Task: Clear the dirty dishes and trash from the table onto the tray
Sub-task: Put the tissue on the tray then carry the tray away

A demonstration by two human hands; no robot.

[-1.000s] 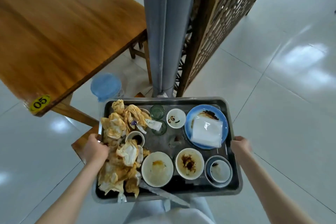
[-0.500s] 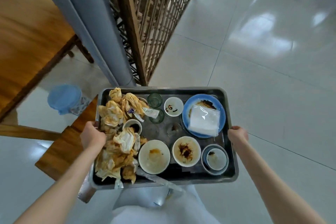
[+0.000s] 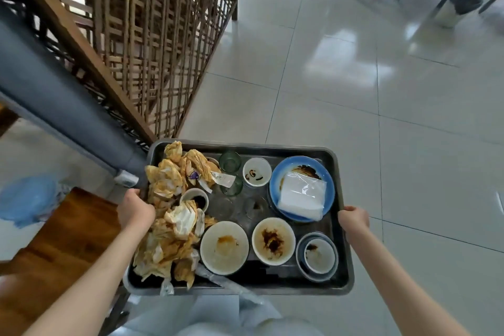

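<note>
Loaded tray [image 3: 341, 267] held level btwn both hands, long axis L-R across body: left hand [image 3: 135, 211] fingers curled on left rim by the stained napkins [image 3: 169, 226], right hand [image 3: 353, 219] curled on right rim; carry-off looks next, equal reach.

Glossy tiled floor [image 3: 341, 90], wooden lattice screen [image 3: 152, 35]

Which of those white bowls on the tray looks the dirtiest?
The middle bowl in the near row: a dark brown sauce patch covers its bottom. The larger bowl to its left has only a faint orange smear, and the small far bowl just a few dark marks.
</note>
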